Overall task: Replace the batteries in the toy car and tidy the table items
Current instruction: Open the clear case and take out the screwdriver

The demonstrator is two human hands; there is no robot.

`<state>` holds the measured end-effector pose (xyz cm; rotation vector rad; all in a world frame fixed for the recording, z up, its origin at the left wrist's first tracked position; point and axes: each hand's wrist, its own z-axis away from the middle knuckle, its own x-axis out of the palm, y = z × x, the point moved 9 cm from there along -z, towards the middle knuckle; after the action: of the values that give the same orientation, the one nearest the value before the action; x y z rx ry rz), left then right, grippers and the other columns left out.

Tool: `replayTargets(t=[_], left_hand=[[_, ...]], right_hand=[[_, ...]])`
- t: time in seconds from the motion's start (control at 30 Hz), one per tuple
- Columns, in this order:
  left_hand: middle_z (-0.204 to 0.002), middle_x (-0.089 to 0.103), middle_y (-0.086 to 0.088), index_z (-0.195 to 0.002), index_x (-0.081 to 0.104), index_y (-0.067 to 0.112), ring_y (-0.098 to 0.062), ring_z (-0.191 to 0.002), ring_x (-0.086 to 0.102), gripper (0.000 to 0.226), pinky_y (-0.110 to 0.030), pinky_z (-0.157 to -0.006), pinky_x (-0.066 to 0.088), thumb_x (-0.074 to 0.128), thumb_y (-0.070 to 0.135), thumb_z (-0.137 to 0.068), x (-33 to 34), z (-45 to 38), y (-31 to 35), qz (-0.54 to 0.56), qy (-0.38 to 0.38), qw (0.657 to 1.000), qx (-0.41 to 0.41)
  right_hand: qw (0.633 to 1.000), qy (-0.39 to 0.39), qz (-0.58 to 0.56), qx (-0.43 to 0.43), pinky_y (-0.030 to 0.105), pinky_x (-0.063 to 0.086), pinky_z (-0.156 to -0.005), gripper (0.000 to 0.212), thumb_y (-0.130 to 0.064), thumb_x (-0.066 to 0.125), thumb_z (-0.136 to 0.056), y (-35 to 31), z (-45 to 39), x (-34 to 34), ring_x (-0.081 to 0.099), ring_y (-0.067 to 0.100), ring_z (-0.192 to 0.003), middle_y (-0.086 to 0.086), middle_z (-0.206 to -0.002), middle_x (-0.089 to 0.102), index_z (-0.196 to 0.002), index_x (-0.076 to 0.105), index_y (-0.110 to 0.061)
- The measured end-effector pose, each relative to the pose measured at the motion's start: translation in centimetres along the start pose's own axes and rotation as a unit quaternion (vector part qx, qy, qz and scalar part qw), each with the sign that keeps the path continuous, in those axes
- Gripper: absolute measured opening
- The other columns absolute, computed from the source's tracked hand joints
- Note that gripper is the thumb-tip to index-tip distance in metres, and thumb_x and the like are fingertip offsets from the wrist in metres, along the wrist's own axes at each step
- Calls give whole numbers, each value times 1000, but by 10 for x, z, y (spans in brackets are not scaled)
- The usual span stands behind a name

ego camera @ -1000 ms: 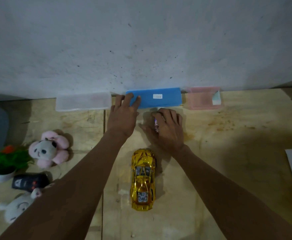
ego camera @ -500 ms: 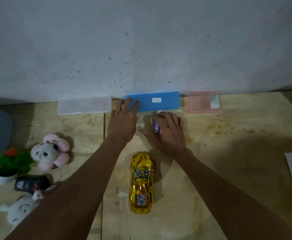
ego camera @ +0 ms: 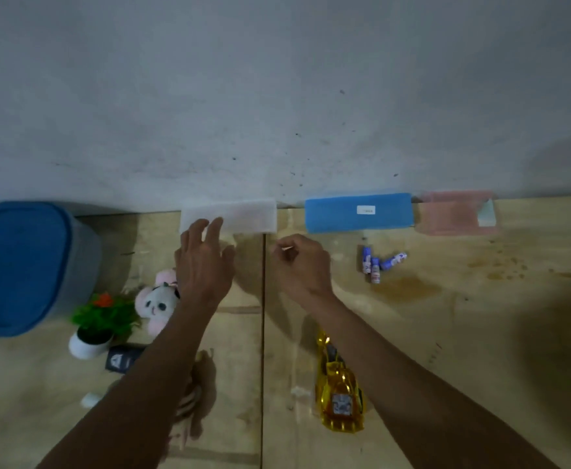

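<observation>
- Left hand (ego camera: 204, 262) is reaching with straight fingers, touching the white box (ego camera: 233, 214).
- Right hand (ego camera: 299, 265) is curling up, holding nothing.
- Batteries (ego camera: 377, 262) are lying near the blue box (ego camera: 338, 213).

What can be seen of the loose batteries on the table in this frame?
The batteries are a small cluster of what look like three or four cylindrical cells with blue-and-white wrappers, lying on the bare wooden table just in front of the blue box. Two lie roughly parallel, pointing towards the wall; one lies angled off to the right. They touch or nearly touch each other. No hand touches them: the right hand is to their left, apart. Their print is too blurred to read.
</observation>
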<state>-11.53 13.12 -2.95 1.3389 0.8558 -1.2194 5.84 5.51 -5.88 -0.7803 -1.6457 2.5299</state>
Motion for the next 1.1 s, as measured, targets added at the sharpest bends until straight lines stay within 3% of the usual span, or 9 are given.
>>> replayTargets(t=[0.13,0.27,0.33,0.47,0.63,0.9,1.1], left_hand=[[-154,38,-16,-149,43,17,-39,-139,35,58,-58,-106,40,64,18,-95,-7,-22,-40,-19,-20,1000,-10],[-155,35,-15,-151,41,20,-38,-139,34,63,-54,-104,41,64,13,-93,-1,-46,-55,-34,-54,998,27],[-147,41,-16,-148,45,19,-39,-133,39,62,-52,-99,45,67,18,-90,0,-54,-57,-24,-53,997,47],[-142,44,-16,-145,49,16,-39,-127,42,60,-50,-94,46,68,17,-88,4,-60,-61,-19,-54,995,87],[-143,42,-17,-143,50,14,-40,-126,42,56,-50,-94,47,68,12,-90,7,-63,-65,14,-57,992,110],[-140,41,-17,-142,50,13,-39,-121,43,56,-49,-94,48,67,7,-89,2,-69,-63,40,-66,991,108],[-140,43,-13,-140,53,19,-39,-121,48,56,-48,-94,50,70,12,-88,3,-64,-70,32,-65,993,93]], right_hand=[[978,-26,-71,195,37,51,-100,30,-32,67,-87,12,-5,59,68,23,-105,5,-111,73,-110,72,-14],[937,35,-193,290,43,60,-87,24,-38,71,-85,10,-6,93,74,22,-83,4,-80,77,-82,74,-14],[921,71,-223,312,42,62,-79,29,-42,72,-84,6,-9,105,74,22,-72,5,-73,76,-80,74,-13],[883,114,-297,345,24,52,-47,38,-37,65,-94,2,-8,125,65,19,-52,11,-73,74,-78,71,-4],[851,119,-377,346,27,53,-54,32,-35,60,-98,-3,-3,137,67,14,-63,4,-72,71,-81,67,-8],[865,132,-366,318,24,48,-45,34,-37,62,-96,-7,2,133,68,14,-57,7,-70,72,-81,67,-8],[893,144,-289,312,28,54,-52,24,-29,65,-91,-20,-3,111,73,17,-60,6,-67,73,-83,70,-7]])
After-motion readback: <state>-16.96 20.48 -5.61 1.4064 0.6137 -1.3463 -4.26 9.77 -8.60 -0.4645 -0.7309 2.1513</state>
